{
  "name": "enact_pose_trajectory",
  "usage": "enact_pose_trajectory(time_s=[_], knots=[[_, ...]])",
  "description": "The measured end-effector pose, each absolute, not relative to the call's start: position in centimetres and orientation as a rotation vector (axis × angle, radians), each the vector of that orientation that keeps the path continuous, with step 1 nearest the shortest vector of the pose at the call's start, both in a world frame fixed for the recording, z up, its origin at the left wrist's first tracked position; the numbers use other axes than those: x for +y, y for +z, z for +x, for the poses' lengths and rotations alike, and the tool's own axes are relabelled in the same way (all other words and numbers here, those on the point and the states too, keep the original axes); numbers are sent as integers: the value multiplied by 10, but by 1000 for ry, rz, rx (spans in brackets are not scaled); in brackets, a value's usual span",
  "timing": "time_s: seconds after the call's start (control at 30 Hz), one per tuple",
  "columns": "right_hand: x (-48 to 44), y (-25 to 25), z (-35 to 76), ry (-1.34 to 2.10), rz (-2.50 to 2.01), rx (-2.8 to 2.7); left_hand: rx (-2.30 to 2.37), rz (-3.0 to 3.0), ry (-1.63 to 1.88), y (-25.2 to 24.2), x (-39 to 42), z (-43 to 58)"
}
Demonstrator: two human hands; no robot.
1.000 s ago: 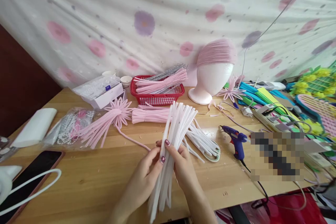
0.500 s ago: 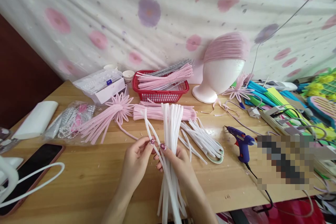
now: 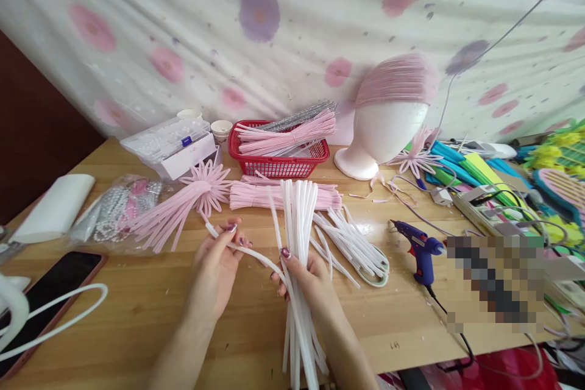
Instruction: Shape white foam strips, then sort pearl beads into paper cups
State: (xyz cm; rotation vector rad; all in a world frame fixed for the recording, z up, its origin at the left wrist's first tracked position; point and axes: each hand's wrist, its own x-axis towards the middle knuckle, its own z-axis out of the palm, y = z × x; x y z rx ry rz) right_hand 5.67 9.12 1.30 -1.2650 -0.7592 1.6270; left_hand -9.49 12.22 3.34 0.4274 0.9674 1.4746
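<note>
Since half a second ago, my left hand [image 3: 214, 268] has drawn one white stem [image 3: 247, 251] sideways out of the white bundle [image 3: 299, 237], so it now slants away to the left instead of standing with the rest. Finger and thumb are pinched on that single stem near its far end. My right hand [image 3: 311, 283] is closed round the bundle at about its middle, thumb across the front.

I hold the bundle just above the surface [image 3: 150, 311], in front of me and near its close edge. Its long axis runs almost straight away from me: the top ends fan slightly toward the red basket [image 3: 278, 164] and the pink stems [image 3: 274, 196] lying before it, the lower ends hang past the edge toward my lap. The pulled stem lies nearly crosswise, its free end pointing left toward the pink flower shape [image 3: 205, 186], its other end tucked in the right hand's grip.

I judge the main risk to be the fuzzy stems clinging: a further pull could drag neighbours out with it, or loosen the grip so the lower ends slide down and spill off the edge. A sharp tug might also kink the stem. The loose white stems [image 3: 351, 244] beside the glue gun [image 3: 418, 250] lie close enough to snag.
</note>
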Motion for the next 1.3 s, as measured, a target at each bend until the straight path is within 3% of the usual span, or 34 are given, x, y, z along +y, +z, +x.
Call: enact_pose_trajectory(time_s=[0.23,0.47,0.7,0.9,1.3], knots=[[93,10,57,1632,-1267,-775,970,485,1390,32,119,-87],[91,16,55,1731,-1218,-846,1006,638,1064,25,111,-76],[93,12,54,1650,-1311,-782,1129,624,1298,28,114,-78],[91,12,51,1721,-1221,-889,1090,651,1119,24,111,-77],[94,14,49,1638,-1283,-815,1179,714,1207,24,114,-75]])
